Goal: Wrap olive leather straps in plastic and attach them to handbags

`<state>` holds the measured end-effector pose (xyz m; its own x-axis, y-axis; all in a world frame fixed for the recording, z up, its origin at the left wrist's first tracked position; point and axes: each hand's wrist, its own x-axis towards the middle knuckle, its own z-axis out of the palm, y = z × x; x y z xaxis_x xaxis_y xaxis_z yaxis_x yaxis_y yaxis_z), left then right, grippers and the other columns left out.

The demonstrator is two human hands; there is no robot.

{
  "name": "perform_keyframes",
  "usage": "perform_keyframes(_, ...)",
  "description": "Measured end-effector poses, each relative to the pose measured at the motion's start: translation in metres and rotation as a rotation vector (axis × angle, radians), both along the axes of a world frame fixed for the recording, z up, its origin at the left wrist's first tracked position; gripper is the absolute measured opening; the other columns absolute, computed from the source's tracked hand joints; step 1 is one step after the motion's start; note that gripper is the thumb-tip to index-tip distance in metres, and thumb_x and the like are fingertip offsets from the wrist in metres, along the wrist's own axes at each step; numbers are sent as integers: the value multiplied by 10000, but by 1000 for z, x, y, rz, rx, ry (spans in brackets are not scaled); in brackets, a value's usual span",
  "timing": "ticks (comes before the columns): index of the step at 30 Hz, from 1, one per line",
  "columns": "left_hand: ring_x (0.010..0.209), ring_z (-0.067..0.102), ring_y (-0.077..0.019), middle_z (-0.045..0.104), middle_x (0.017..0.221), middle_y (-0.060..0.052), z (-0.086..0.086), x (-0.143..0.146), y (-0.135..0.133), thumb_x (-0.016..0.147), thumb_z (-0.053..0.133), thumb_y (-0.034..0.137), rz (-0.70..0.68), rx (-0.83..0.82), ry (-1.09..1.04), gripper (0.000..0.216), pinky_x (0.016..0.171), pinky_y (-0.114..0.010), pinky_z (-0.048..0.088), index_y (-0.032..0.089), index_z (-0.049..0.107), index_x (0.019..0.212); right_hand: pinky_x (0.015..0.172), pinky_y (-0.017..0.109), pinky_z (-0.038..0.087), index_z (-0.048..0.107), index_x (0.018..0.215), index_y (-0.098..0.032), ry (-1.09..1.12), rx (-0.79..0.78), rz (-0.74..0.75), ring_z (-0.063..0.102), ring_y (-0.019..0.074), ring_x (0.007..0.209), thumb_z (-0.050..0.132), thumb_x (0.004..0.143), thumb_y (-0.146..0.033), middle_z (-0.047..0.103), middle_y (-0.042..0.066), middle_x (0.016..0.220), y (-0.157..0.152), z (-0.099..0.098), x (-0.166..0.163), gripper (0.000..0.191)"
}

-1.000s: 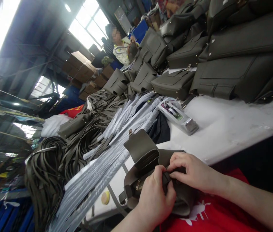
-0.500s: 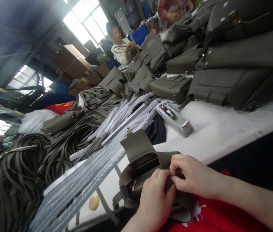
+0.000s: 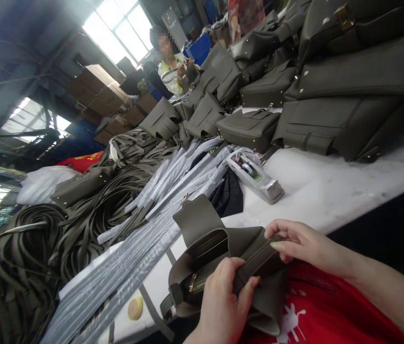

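Observation:
A dark olive handbag (image 3: 202, 253) lies at the table's near edge against my red top. Its flap (image 3: 200, 220) is folded back, and its mouth shows a brass zip inside. My left hand (image 3: 223, 301) grips the bag's near side, thumb and fingers on the leather. With thumb and fingers closed, my right hand (image 3: 295, 243) pinches the end of an olive leather strip (image 3: 259, 258) that runs from the bag's right side. Whether that strip is a strap or part of the body I cannot tell.
A tape dispenser (image 3: 255, 177) stands on the white table (image 3: 316, 191). Bundled olive straps (image 3: 15, 258) and grey-wrapped strips (image 3: 116, 277) cover the left. A round yellow-edged disc (image 3: 135, 308) lies nearby. Finished-looking bags (image 3: 331, 124) are piled behind; a co-worker (image 3: 171, 67) is beyond.
My right hand has moved right, away from my left hand, drawing out the leather strip. The hands were close together before. The view has shifted slightly.

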<state>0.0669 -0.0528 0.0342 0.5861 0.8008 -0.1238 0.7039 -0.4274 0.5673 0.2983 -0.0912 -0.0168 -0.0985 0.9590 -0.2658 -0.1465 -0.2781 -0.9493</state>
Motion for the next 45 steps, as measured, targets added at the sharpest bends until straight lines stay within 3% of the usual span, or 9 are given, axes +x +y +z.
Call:
perform_keyframes(3, 792, 670, -200, 709, 897, -33, 3, 2, -2, 869, 632, 255, -21, -40, -10, 158, 725, -297, 508, 220, 622, 1023, 514, 216, 365, 558, 901, -172, 183, -89, 3, 490, 101, 517, 726, 734, -441, 544, -57, 596, 0, -4, -18, 358)
perform_keyframes(12, 804, 680, -208, 730, 897, -34, -1, 0, -4, 843, 678, 277, 61, -41, -59, 180, 732, -295, 523, 224, 670, 1015, 473, 218, 286, 563, 699, -180, -26, -86, -138, 459, 102, 472, 729, 725, -398, 537, -48, 496, 0, -17, -11, 274)
perform_keyframes(20, 736, 643, -186, 721, 842, -8, 0, -2, -5, 774, 747, 304, 169, -137, -64, 220, 712, -275, 499, 237, 697, 977, 477, 224, 305, 569, 703, -180, -44, -95, -159, 477, 106, 473, 729, 724, -432, 557, -40, 494, -2, -34, -6, 299)
perform_keyframes(26, 763, 646, -187, 719, 854, -9, 2, -3, -7, 777, 732, 310, 165, -152, -64, 215, 705, -268, 464, 240, 687, 976, 507, 270, 434, 561, 699, -198, -145, -91, -170, 585, 165, 521, 678, 764, -486, 632, -2, 549, -6, -47, 15, 318)
perform_keyframes(30, 807, 645, -200, 710, 907, -42, 3, -2, -11, 861, 620, 376, 139, -133, -130, 246, 738, -286, 466, 222, 663, 1048, 852, 438, 521, 680, 872, -182, -710, 244, -151, 674, 286, 922, 670, 794, -322, 742, 92, 939, -6, -24, 17, 161)
perform_keyframes(32, 828, 648, -201, 708, 931, -57, 5, 0, -13, 905, 551, 387, 151, -147, -178, 249, 760, -286, 473, 212, 657, 1048, 1088, 514, 373, 653, 1163, -190, -908, 501, -155, 572, 309, 1199, 669, 813, -259, 660, 110, 1263, -5, -7, 11, 358)
perform_keyframes(34, 810, 651, -191, 704, 903, -51, 6, 2, -14, 899, 564, 376, 198, -192, -221, 276, 750, -272, 479, 208, 622, 1110, 1144, 502, 306, 583, 1293, -207, -897, 626, -40, 536, 276, 1253, 631, 870, -255, 616, 92, 1338, -2, 7, 3, 428)
perform_keyframes(38, 635, 613, -144, 665, 731, 14, 5, 1, -14, 832, 675, 376, 376, -334, -280, 549, 624, -228, 450, 192, 433, 1289, 845, 362, 483, 664, 969, -196, -717, 476, 169, 634, 219, 910, 686, 848, -326, 692, 42, 976, 7, 17, -9, 179)
perform_keyframes(45, 622, 532, -111, 626, 688, -4, 1, -9, 2, 726, 778, 535, 434, -596, -309, 460, 573, -198, 372, 172, 517, 836, 675, 244, 393, 674, 764, -185, -477, 399, 225, 588, 132, 723, 669, 845, -204, 648, -16, 762, 19, 15, -20, 83)
